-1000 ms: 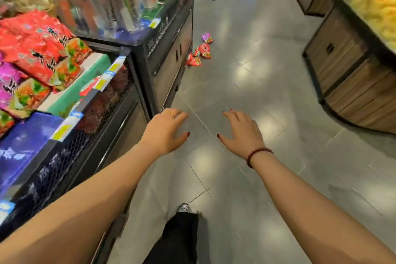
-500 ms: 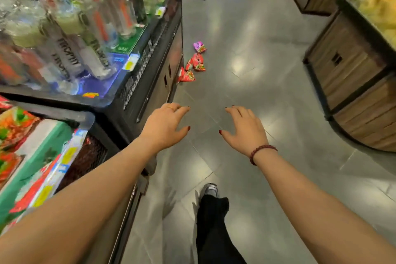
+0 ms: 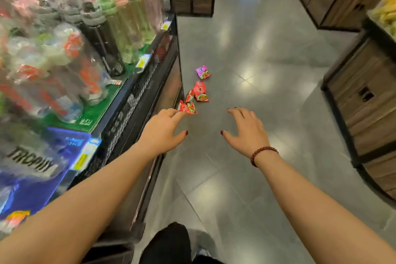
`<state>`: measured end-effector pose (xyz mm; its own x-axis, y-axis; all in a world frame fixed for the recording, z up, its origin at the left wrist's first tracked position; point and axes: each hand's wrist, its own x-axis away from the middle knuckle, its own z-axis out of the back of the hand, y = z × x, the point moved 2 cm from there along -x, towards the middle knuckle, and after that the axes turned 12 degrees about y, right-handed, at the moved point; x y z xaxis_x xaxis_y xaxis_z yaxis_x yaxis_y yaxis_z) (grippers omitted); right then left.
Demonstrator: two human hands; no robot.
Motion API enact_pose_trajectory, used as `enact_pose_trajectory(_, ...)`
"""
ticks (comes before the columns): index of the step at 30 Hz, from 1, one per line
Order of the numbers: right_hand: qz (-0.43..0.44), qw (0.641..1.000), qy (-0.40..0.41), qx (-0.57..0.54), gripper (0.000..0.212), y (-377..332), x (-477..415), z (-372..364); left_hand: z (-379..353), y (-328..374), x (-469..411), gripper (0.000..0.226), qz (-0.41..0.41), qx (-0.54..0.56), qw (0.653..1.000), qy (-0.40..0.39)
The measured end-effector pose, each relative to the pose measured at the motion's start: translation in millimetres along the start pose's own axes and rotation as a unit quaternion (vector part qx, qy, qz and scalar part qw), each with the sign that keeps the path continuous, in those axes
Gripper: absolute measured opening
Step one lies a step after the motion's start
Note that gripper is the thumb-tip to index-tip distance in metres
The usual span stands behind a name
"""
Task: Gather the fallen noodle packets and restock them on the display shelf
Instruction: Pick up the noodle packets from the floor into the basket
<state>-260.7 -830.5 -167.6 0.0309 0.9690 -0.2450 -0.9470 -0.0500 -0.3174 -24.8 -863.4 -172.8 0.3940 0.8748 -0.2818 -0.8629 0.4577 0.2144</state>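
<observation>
Packet nearest left hand sits partly behind its fingertips

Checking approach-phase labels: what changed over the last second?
The person walked forward down the aisle: the red and pink noodle packets on the grey tiled floor now lie nearer, and the noodle shelf has slid out of view. The left hand and right hand stayed open, empty, outstretched; packets unmoved.

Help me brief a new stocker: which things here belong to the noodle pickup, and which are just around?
Job: purple packet, red packets on the floor, left hand, right hand (both empty).
Just around: bottles, price tags, wooden bins, yellow goods.
</observation>
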Motion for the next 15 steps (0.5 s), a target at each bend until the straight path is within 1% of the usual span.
enact_pose_trajectory(3,0.006,1.0,0.0,-0.003,0.063,19,-61,-15,-19,-19,-63,0.054,0.002,0.013,1.0,0.005)
enact_pose_trajectory(7,-0.003,1.0,0.007,0.005,0.063,46,-153,-42,-54,-55,-155,0.057,0.007,0.027,1.0,0.002)
enact_pose_trajectory(12,-0.021,1.0,-0.013,0.008,0.065,72,-271,-71,-94,-103,-275,0.06,0.045,0.037,0.997,-0.04)
enact_pose_trajectory(15,-0.037,0.999,-0.026,0.006,0.064,94,-326,-85,-115,-116,-335,0.064,0.048,0.036,0.996,-0.066)
